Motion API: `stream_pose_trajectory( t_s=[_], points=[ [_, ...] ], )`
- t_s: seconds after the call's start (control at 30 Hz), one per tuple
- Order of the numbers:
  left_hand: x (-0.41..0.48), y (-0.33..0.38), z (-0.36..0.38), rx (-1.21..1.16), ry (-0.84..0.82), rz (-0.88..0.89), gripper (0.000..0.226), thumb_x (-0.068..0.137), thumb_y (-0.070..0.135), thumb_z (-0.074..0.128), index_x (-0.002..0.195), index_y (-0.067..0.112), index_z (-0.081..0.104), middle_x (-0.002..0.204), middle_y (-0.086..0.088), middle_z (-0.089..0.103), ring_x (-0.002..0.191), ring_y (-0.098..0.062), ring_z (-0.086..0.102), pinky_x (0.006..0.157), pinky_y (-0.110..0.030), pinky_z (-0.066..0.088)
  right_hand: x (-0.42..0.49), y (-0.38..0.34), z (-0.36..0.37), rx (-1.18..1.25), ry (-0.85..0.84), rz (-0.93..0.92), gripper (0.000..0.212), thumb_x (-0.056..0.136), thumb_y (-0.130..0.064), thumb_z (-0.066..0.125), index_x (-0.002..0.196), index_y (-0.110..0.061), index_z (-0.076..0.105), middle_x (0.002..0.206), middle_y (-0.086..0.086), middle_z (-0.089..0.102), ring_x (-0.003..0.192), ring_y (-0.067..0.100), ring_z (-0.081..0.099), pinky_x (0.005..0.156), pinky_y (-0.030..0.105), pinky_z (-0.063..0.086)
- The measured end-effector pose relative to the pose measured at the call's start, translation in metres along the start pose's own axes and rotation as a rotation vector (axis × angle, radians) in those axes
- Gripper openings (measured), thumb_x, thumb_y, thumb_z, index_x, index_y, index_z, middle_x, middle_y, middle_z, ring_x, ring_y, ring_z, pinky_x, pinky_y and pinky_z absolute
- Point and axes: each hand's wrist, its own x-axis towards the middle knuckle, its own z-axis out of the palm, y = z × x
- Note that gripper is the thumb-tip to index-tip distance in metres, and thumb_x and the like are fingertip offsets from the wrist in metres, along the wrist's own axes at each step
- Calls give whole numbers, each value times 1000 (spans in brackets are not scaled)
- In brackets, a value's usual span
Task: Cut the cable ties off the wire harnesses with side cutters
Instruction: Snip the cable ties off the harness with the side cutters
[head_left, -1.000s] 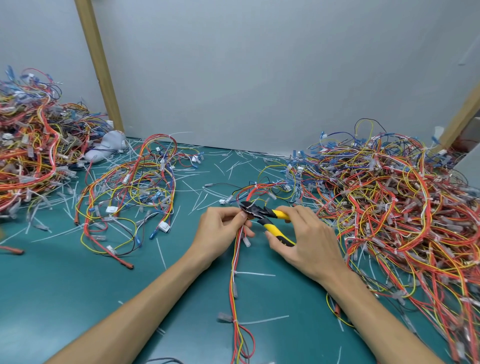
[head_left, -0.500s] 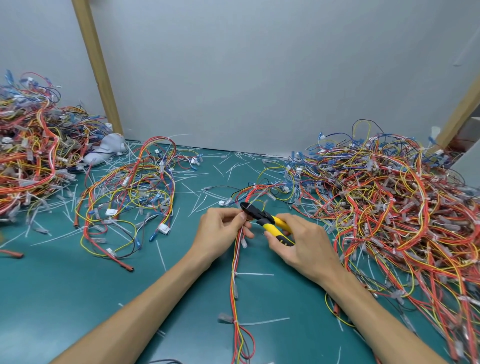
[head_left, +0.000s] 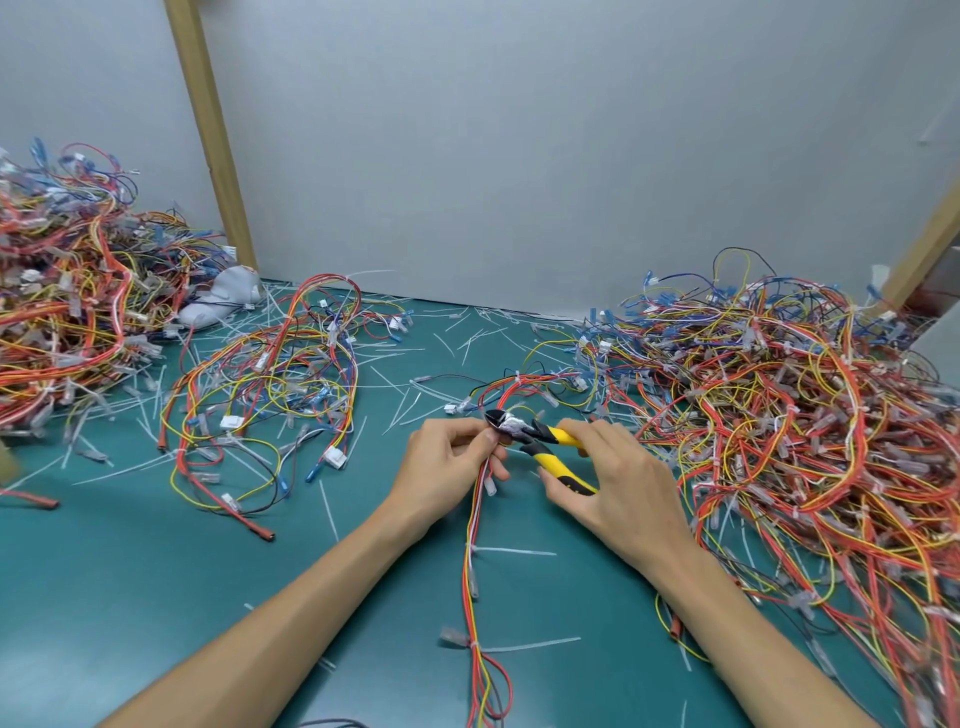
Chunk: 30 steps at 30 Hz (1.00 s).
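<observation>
From the head view, I see my left hand (head_left: 451, 470) pinched closed around a wire harness (head_left: 474, 571) near the middle of the green bench (head_left: 130, 597). My right hand (head_left: 615, 486) is wrapped around the yellow handles of the side cutters (head_left: 540, 441), whose dark tip sits right at the left fingertips. I cannot make out the tie at the blades.

The harness looks light and limp; it trails loosely toward me, so I judge it needs pinching just beside each tie to keep the bundle taut. The ties look thin and easy to snip, but the wire insulation seems soft enough to nick.

A large tangled pile (head_left: 779, 415) lies just right of my right hand, another heap (head_left: 67, 312) far left, a looser bunch (head_left: 270, 395) between. Cut tie scraps (head_left: 514, 551) litter the bench and could snag.
</observation>
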Motion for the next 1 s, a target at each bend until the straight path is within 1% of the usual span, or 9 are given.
stream_pose_trajectory(
  t_s=[0.13, 0.23, 0.33, 0.4, 0.53, 0.67, 0.8, 0.93, 1.0],
  points=[
    [0, 1, 0, -14, 8, -16, 26, 99, 5, 49, 82, 4, 69, 63, -4, 69, 50, -12, 59, 56, -15, 46, 0, 1, 0, 17, 46, 0, 41, 75, -40, 79, 110, -21, 67, 81, -5, 61, 78, 20, 62, 55, 33, 51],
    [0, 0, 0, -14, 7, -21, 25, 99, 6, 49, 83, -1, 68, 62, -5, 69, 47, -11, 58, 56, -15, 46, -1, 1, 0, 19, 40, -11, 40, 79, -46, 73, 110, -23, 65, 84, -7, 60, 79, 17, 62, 55, 30, 49],
    [0, 1, 0, -24, 5, -22, 26, 99, 6, 49, 82, 1, 68, 62, -5, 69, 47, -13, 59, 56, -16, 46, -1, 0, 0, 25, 19, -15, 42, 81, -50, 67, 113, -22, 63, 89, -8, 60, 84, 15, 61, 58, 29, 49],
    [0, 0, 0, -38, 6, -25, 26, 99, 5, 49, 81, 3, 68, 62, -4, 69, 46, -12, 58, 55, -15, 46, 0, 1, 1, -2, 26, -23, 41, 81, -49, 69, 111, -22, 65, 85, -8, 60, 80, 16, 62, 55, 28, 47],
    [2, -3, 1, -35, 14, -37, 25, 99, 7, 51, 84, 2, 70, 67, -8, 71, 53, -17, 62, 57, -17, 47, 0, 0, 0, -24, 38, -24, 40, 79, -50, 65, 107, -21, 68, 73, -6, 58, 68, 18, 61, 49, 30, 45],
    [4, -6, 1, -40, 7, -35, 24, 99, 8, 51, 84, 4, 71, 66, -7, 71, 48, -14, 60, 56, -17, 46, 0, 0, -1, 6, 15, -4, 40, 79, -50, 65, 106, -21, 68, 72, -5, 58, 66, 18, 60, 49, 29, 46],
    [5, -9, 0, -42, -6, -18, 24, 99, 11, 52, 88, 5, 71, 67, -5, 71, 54, -19, 63, 57, -20, 48, 0, -2, 0, 71, -81, 42, 43, 83, -59, 51, 105, -25, 66, 72, -5, 58, 68, 20, 61, 54, 35, 48],
    [5, -11, 0, -45, -15, -14, 24, 99, 14, 52, 87, 7, 71, 68, -4, 71, 58, -24, 65, 58, -25, 49, 1, -1, 1, 58, -90, 39, 40, 87, -57, 52, 99, -21, 67, 70, -1, 62, 67, 26, 61, 54, 37, 47],
    [5, -11, 0, -37, -6, -12, 24, 99, 15, 53, 85, 9, 71, 68, -3, 71, 60, -21, 66, 61, -28, 49, 2, -2, 1, 42, -86, 37, 40, 87, -57, 50, 94, -21, 67, 67, -1, 62, 64, 26, 61, 53, 38, 46]
  ],
)
